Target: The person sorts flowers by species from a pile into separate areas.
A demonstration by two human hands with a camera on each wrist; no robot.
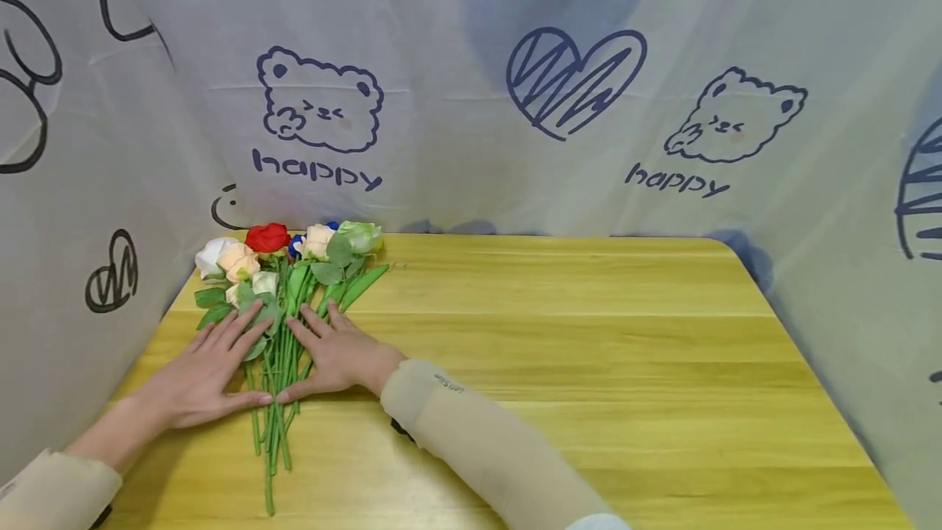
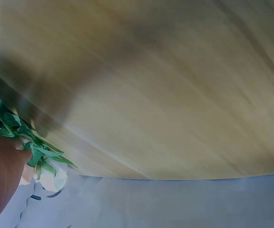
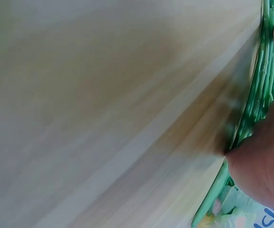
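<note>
A bunch of artificial flowers (image 1: 287, 342) with long green stems lies at the left of the table. Its heads point to the back: a red rose (image 1: 268, 237), a white rose (image 1: 214, 257), peach ones (image 1: 239, 261), a pale green one (image 1: 361, 236) and a bit of blue. My left hand (image 1: 209, 370) rests on the left side of the bunch, fingers spread and straight over leaves. From the right, my right hand (image 1: 340, 354) lies over the stems with spread fingers. Both thumbs nearly meet across the lower stems. The left wrist view shows leaves (image 2: 39, 152) beside the left hand; the right wrist view shows stems (image 3: 265, 71).
The flowers lie on a wooden table (image 1: 589, 350) with a rounded far right corner. A pale cloth (image 1: 441, 145) with drawn bears, hearts and "happy" lettering stands behind it and along both sides.
</note>
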